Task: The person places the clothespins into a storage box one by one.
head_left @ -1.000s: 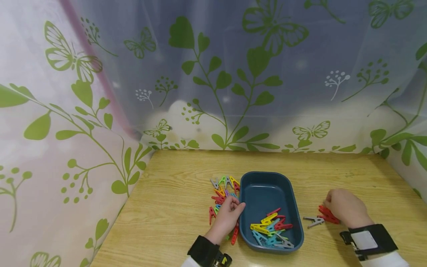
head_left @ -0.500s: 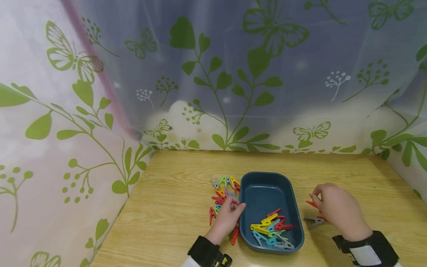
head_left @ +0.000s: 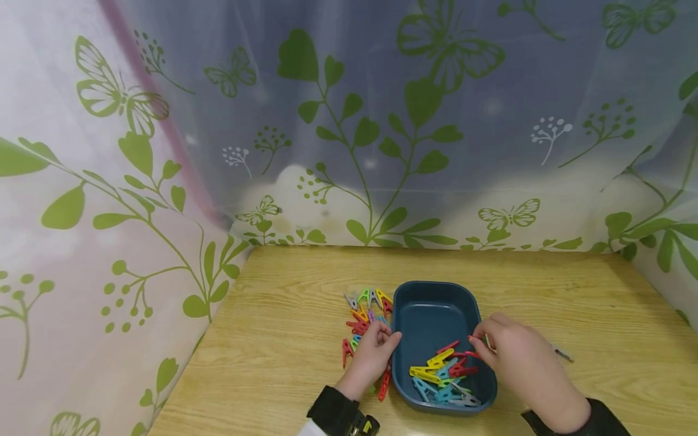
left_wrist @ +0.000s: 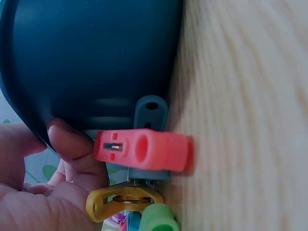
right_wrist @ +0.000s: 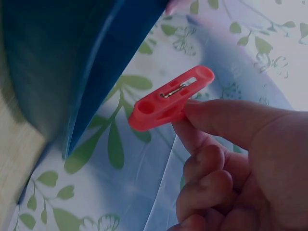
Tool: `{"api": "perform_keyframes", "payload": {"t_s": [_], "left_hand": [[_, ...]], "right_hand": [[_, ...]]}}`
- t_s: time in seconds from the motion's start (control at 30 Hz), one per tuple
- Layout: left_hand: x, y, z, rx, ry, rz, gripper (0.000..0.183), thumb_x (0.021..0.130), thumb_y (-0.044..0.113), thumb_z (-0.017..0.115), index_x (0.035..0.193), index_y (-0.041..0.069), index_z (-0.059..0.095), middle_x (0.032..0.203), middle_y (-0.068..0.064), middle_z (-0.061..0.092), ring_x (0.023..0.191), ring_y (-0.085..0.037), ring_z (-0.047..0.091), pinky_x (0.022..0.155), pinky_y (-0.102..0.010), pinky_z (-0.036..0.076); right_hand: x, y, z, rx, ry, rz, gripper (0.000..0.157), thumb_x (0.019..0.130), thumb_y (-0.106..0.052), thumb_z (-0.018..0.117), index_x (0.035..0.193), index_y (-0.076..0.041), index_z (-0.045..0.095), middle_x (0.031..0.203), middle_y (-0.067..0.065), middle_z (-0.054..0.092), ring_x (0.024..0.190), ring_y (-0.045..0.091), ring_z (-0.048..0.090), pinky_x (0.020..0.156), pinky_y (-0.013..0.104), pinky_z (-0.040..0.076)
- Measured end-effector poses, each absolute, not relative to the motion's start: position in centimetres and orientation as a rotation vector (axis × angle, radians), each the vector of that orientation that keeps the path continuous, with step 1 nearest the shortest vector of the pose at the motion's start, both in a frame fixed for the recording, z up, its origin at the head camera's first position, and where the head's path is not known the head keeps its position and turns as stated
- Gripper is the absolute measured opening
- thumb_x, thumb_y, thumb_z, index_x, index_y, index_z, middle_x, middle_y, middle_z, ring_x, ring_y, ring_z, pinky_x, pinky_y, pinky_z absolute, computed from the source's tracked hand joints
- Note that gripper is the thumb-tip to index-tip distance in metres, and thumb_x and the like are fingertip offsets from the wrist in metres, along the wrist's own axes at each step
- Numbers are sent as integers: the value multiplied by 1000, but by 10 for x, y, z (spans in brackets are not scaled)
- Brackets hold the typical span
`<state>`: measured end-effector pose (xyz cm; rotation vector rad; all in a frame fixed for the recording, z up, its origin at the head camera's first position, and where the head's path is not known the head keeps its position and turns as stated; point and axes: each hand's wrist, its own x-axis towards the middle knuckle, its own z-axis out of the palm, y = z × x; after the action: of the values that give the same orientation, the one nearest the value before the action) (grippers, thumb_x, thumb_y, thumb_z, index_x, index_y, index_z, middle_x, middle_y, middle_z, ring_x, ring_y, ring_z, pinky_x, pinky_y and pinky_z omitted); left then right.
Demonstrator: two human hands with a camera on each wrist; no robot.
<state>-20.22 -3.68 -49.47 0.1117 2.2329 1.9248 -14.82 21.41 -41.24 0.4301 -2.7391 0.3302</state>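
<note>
In the head view my right hand (head_left: 523, 357) is over the right rim of a dark blue basin (head_left: 431, 297). Thumb and index finger pinch a red clothespin (right_wrist: 171, 98), seen clearly in the right wrist view. My left hand (head_left: 372, 351) holds the basin's left rim, one finger against the outer wall in the left wrist view. Red, yellow, blue, green and grey clothespins (head_left: 438, 357) lie inside, toward the near end. Beside the left hand, a red clothespin (left_wrist: 144, 149) and a yellow clothespin (left_wrist: 125, 199) are close to the basin wall.
A pile of mixed clothespins (head_left: 360, 326) lies left of the basin, partly covered by the left hand. Part of a grey clothespin (head_left: 563, 353) shows right of the right hand. Behind the wooden table (head_left: 294, 272) hangs a patterned curtain (head_left: 349, 151).
My right hand has lifted a red clothespin from the table on the right and moved left with it to the basin's right rim. The left hand has stayed in place.
</note>
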Motion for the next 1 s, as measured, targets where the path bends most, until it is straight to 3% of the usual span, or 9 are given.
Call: {"api": "perform_keyframes", "payload": {"t_s": [0.2, 1.0], "left_hand": [[-202, -37, -494, 111, 2227, 1921, 16, 106, 21, 60, 105, 8, 50, 74, 1, 46, 57, -15, 45, 56, -27, 42], [-203, -37, -497, 113, 2241, 1904, 16, 106, 21, 59, 104, 8, 51, 74, 1, 45, 56, -14, 45, 55, -25, 42]], "right_hand": [[-145, 203, -420, 506, -2778, 358, 16, 84, -22, 86, 81, -23, 70, 72, -12, 48, 54, -1, 33, 52, 21, 31], [-146, 195, -442, 712, -2855, 395, 18, 83, -22, 86, 76, -24, 70, 72, -15, 50, 57, -5, 45, 53, 19, 40]]}}
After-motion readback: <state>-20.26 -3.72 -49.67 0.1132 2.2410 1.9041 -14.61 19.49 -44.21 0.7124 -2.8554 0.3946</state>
